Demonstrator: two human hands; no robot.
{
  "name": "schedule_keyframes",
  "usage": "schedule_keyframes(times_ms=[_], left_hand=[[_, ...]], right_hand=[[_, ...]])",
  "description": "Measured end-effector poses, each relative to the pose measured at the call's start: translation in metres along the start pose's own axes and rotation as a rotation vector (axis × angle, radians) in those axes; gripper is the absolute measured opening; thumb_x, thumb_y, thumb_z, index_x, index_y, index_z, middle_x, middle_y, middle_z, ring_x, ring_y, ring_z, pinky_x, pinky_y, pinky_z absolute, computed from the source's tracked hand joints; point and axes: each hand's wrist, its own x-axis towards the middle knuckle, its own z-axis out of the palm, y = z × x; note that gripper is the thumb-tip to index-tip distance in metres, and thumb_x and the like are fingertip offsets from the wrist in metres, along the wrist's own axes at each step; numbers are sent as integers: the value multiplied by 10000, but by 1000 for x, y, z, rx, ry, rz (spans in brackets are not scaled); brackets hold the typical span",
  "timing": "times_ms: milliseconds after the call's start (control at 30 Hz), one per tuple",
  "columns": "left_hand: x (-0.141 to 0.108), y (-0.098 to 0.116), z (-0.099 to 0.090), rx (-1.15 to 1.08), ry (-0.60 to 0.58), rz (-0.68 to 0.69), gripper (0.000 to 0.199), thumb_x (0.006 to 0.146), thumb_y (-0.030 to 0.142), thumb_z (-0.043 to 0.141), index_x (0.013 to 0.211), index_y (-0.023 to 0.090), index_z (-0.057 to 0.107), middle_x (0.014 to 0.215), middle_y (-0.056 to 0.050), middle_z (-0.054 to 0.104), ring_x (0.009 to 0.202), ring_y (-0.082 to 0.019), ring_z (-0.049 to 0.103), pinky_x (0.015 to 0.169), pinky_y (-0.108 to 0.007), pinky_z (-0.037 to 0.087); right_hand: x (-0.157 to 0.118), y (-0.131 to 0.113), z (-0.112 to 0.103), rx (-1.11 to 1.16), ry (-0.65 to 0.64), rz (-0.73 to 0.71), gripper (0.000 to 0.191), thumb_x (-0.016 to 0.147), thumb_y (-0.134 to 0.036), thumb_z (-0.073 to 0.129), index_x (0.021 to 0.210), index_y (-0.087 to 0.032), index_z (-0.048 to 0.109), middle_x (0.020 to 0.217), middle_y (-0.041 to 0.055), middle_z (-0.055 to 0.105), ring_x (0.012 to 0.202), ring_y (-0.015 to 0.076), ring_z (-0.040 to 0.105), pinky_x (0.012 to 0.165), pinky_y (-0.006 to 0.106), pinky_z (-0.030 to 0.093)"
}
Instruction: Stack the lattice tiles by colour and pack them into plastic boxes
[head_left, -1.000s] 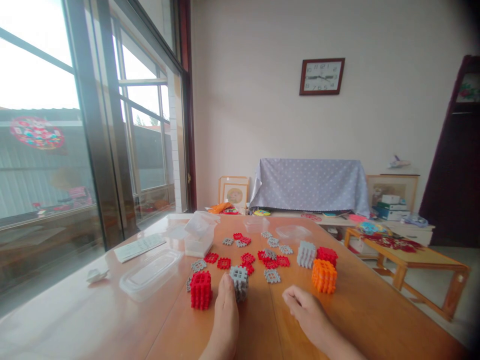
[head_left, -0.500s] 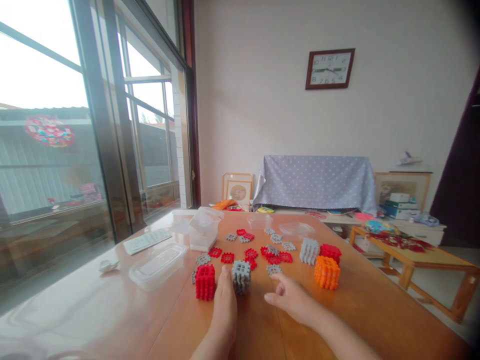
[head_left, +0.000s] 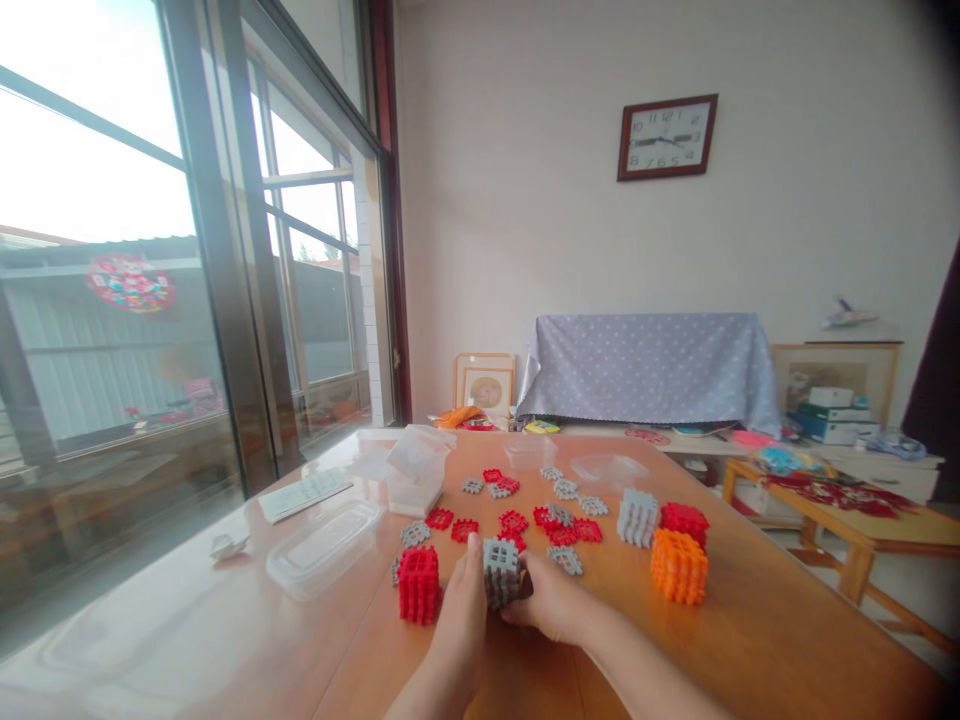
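Note:
A grey block stack [head_left: 501, 574] stands on the table between my two hands. My left hand [head_left: 466, 612] is upright along its left side, palm inward and fingers stretched out. Curled round the stack's right side is my right hand [head_left: 541, 598], its fingers and thumb on the lower part. Just left of my left hand stands a red stack [head_left: 418, 585]. Beyond the hands lie loose red pieces [head_left: 465, 530] and grey pieces [head_left: 564, 560]. To the right are a light grey stack [head_left: 637, 517], another red stack [head_left: 684, 522] and an orange stack [head_left: 679, 567].
A clear plastic lid [head_left: 324, 550], a paper sheet [head_left: 305, 497] and a small crumpled item [head_left: 229, 547] lie at the left. Clear containers [head_left: 416, 480] and another lid [head_left: 609, 469] are farther back. A low wooden table [head_left: 862, 510] stands at the right.
My right hand has moved left and closed on the right side of the grey stack. The whole view has shifted slightly, with the table things appearing a little farther right.

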Motion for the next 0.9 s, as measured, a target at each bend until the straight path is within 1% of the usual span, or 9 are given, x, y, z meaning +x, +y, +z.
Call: schedule_keyframes(times_ms=[67,200,267,400,533,600,667,767,900], left_hand=[[2,-3,5,-20,-37,-5,658,889,718,517,1130,141,721,1246,-152,733,1275,-374,603,1110,-480,445],[9,-11,19,-135,-168,-32,756,871,778,494,1182,117,691,1213,-159,742,1207,-342,651,1096,-476,445],[14,-13,25,-149,-187,-47,775,863,792,490,1200,123,689,1224,-151,741,1206,-337,653,1107,-483,431],[25,-10,33,-127,-172,-83,713,897,761,456,1193,165,711,1244,-120,742,1223,-328,646,1109,-472,429],[30,-4,37,-106,-170,-99,701,903,769,427,1118,184,748,1170,-112,772,1191,-330,663,1091,-463,440],[29,-1,37,-91,-180,-113,746,885,806,400,1086,182,757,1109,-117,786,1155,-337,675,1077,-472,444],[28,3,37,-88,-187,-140,817,861,855,357,1066,171,754,1066,-125,789,1114,-344,683,1062,-485,446],[27,7,36,-135,-179,-185,880,834,895,324,1040,149,742,1070,-147,778,1110,-342,674,1028,-454,463],[30,5,39,-220,-123,-165,823,852,856,398,1170,156,694,1149,-122,752,1143,-298,653,1005,-372,469]], right_hand=[[1,0,-5,-8,-7,15,487,544,-130,814,1016,-184,709,881,13,763,846,233,670,743,310,504],[1,0,-19,-22,-9,44,485,543,-117,790,1017,-185,713,872,4,763,858,234,671,739,301,498],[1,2,-26,-26,6,60,455,550,-116,780,995,-184,716,854,6,759,844,232,668,731,298,493],[7,6,-30,-15,45,79,401,568,-126,768,961,-194,720,803,5,746,800,222,656,697,287,476],[12,11,-28,-10,71,75,399,586,-140,767,977,-197,718,786,7,730,765,210,637,651,271,451],[11,13,-29,-20,74,77,442,594,-147,773,1028,-196,710,781,4,712,745,200,622,627,264,434],[8,16,-31,-22,75,90,532,603,-150,778,1125,-197,685,748,-12,671,713,186,599,602,256,415],[1,18,-35,8,72,109,632,654,-172,761,1268,-204,618,728,-32,614,666,169,584,567,249,402],[-5,19,-41,62,41,115,566,745,-221,706,1298,-207,589,740,-32,608,629,162,597,539,250,416]])
